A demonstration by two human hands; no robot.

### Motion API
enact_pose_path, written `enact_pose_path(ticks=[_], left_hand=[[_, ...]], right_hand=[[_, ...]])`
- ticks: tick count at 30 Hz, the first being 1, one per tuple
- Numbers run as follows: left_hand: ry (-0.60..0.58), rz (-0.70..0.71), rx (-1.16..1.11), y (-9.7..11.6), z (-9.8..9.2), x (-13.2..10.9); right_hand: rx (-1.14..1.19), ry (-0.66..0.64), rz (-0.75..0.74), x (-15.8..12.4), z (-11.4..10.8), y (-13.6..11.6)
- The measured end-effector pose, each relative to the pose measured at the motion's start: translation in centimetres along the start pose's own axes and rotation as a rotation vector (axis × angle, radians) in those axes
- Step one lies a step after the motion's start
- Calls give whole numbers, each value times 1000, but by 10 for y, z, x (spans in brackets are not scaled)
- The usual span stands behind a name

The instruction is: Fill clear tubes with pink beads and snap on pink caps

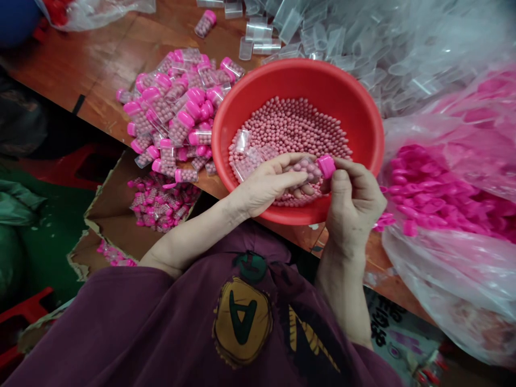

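My left hand is closed around a clear plastic bottle full of pink beads, held over the front of a red basin. At the bottle's right end is a bright pink cap, pinched between the thumb and fingers of my right hand. Whether the cap sits fully on the bottle, I cannot tell. Small pink beads cover the basin's bottom. Some clear empty bottles lie on the beads, left of my left hand.
Left of the basin is a heap of filled, pink-capped bottles. Below it, a cardboard box holds more. Clear empty bottles are piled behind. On the right, pink caps spill from a plastic bag. The wooden table's edge runs diagonally.
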State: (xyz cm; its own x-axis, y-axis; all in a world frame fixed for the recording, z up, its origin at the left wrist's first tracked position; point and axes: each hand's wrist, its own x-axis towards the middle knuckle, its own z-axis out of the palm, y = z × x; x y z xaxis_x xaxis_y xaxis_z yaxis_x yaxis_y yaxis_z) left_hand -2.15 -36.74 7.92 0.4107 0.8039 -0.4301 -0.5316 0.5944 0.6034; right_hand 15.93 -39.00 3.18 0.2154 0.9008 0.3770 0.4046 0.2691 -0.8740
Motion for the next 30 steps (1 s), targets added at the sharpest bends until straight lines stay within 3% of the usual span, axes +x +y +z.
enact_pose_path(ticks=[8,13,21,25,30], left_hand=[[36,-8,49,-3,-3,1],[55,-1,111,-5,-4,-1],[86,-80,193,-1,-3,-1],[94,-132,188,3,-1,-1],[40,-66,168,0,-3,-1]], right_hand=[[1,-50,-1,4,-5,-8],[-30,-260,-38,18,-21,-12],[109,-536,-12,42,-39,-3],[64,-589,-83,50,-45,-4],[63,-540,-105,51,-46,-8]])
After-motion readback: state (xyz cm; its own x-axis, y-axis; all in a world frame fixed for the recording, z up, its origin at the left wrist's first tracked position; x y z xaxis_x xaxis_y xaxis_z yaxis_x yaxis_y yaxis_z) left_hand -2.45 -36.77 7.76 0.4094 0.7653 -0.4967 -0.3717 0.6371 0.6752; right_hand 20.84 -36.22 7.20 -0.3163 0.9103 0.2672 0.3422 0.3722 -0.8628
